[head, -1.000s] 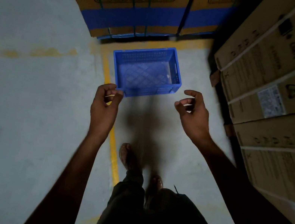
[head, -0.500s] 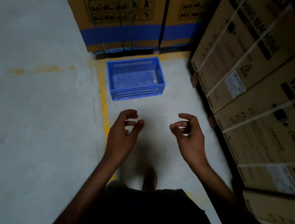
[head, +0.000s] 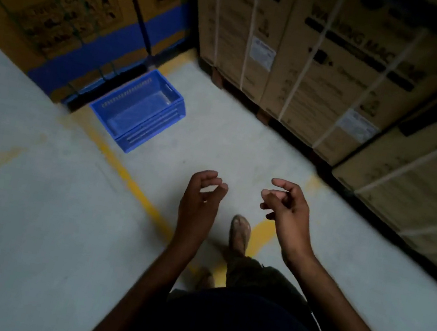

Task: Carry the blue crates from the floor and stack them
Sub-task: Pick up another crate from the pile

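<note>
Though upright, ribbed blue crate

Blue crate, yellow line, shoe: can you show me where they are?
blue crate point(head: 136, 111): head view, its inside bottom.
yellow line point(head: 134, 186): head view, middle of the painted stripe.
shoe point(head: 240, 234): head view, its top.

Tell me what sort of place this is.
Most likely a warehouse for appliances: strapped cardboard cartons printed "washing machine" line a concrete floor marked with a yellow line, and a blue crate sits by them.
</note>
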Demonstrator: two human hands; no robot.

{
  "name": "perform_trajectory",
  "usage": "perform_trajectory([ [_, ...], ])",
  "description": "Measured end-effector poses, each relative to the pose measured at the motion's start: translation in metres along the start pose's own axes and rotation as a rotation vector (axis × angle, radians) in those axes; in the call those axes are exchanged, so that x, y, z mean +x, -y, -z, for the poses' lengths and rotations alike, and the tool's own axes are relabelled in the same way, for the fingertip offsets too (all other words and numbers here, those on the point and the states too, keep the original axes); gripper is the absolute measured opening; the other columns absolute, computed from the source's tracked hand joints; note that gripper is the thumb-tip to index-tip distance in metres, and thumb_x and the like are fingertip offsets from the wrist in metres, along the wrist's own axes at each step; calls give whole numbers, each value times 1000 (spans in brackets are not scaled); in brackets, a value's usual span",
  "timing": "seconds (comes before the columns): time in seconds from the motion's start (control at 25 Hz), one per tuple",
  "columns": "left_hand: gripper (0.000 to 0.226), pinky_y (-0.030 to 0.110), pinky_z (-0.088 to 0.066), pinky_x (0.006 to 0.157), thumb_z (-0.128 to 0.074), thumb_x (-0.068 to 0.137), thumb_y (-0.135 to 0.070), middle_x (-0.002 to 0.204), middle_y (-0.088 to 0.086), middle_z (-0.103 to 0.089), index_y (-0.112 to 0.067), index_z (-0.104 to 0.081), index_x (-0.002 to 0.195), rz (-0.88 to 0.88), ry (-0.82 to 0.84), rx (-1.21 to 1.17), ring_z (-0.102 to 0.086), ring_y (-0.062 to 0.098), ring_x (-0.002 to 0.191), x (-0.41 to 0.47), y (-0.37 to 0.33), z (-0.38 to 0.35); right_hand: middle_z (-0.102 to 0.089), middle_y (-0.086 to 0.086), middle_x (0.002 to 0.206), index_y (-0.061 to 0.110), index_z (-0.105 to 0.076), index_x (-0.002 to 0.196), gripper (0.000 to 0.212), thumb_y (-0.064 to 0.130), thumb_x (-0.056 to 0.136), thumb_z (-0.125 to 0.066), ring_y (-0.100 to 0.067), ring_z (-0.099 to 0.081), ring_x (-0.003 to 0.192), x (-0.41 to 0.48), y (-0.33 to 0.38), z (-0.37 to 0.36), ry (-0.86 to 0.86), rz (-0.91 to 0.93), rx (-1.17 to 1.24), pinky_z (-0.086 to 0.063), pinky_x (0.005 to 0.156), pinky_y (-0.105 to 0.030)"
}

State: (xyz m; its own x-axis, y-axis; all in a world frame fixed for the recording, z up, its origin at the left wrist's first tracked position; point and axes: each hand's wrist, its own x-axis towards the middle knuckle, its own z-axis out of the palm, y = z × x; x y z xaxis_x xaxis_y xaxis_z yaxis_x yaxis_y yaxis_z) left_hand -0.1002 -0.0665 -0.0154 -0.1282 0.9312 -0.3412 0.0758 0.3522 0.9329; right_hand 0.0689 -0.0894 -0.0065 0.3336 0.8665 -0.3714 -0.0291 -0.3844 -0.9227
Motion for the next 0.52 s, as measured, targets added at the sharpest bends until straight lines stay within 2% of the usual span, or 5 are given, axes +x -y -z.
perform_trajectory([
  [0.08, 31, 32, -54, 82, -71, 87, -33, 110, -9, -71, -29, -62, 116, -41, 118, 50, -71, 10, 92, -38, 5, -14, -71, -9, 96, 22, -62, 118, 26, 15, 94, -69, -18, -68, 81, -44, -14, 35, -118, 14, 34, -49, 71, -33],
  [0.16, 26, 20, -52, 78, -72, 93, -24, 112, -11, -70, -30, -60, 116, -114, 246, 117, -68, 0, 89, -69, 11, -33, -71, -8, 95, 22, -62, 118, 25, 15, 95, -69, -17, -68, 81, -83, -27, 69, -230, 36, 33, -50, 71, -31],
  [0.24, 27, 12, -48, 74, -70, 95, -21, 116, -14, -67, -31, -59, 117, -190, 375, 197, -66, -4, 91, -96, 16, -55, -71, -7, 94, 22, -62, 119, 26, 15, 95, -69, -14, -68, 81, -121, -41, 101, -339, 49, 38, -50, 73, -30],
  [0.4, 36, 24, -49, 87, -67, 95, -33, 127, -24, -58, -39, -53, 128, -460, 590, 482, -59, -3, 111, -165, 26, -99, -70, 5, 93, 27, -60, 117, 28, 17, 93, -70, -12, -67, 87, -203, -79, 156, -590, 80, -31, -51, 76, -30],
  [0.52, 42, 30, -45, 99, -62, 96, -37, 137, -17, -56, -35, -51, 136, -746, 722, 682, -53, 6, 124, -227, 44, -134, -66, 14, 101, 34, -57, 118, 33, 19, 92, -71, -8, -65, 92, -267, -114, 196, -744, 86, -120, -50, 70, -27],
])
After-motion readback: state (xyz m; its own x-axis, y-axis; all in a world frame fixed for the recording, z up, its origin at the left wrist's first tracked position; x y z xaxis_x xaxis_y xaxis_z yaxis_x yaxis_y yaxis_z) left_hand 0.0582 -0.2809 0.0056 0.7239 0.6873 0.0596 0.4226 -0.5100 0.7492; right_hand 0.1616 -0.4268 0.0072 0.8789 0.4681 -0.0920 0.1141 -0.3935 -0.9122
